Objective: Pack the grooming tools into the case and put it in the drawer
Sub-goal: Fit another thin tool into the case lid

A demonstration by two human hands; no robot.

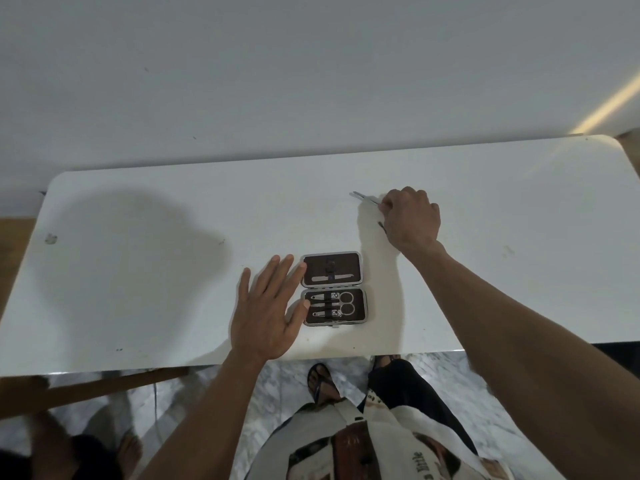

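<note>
Pinching the tweezers point(365, 197), right-hand fingers point(389, 205) close around its near end.

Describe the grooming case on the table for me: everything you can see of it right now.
The grooming case lies open and flat on the white table, near its front edge. Silvery frame, dark brown lining. Far half holds a nail file; near half holds scissors and two clippers. The left hand touches its left side with its fingertips. The right hand is away from it.

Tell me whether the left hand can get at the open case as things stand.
Probably yes: the left hand lies flat on the table with its fingertips already at the open case's left edge, nothing between them.
</note>
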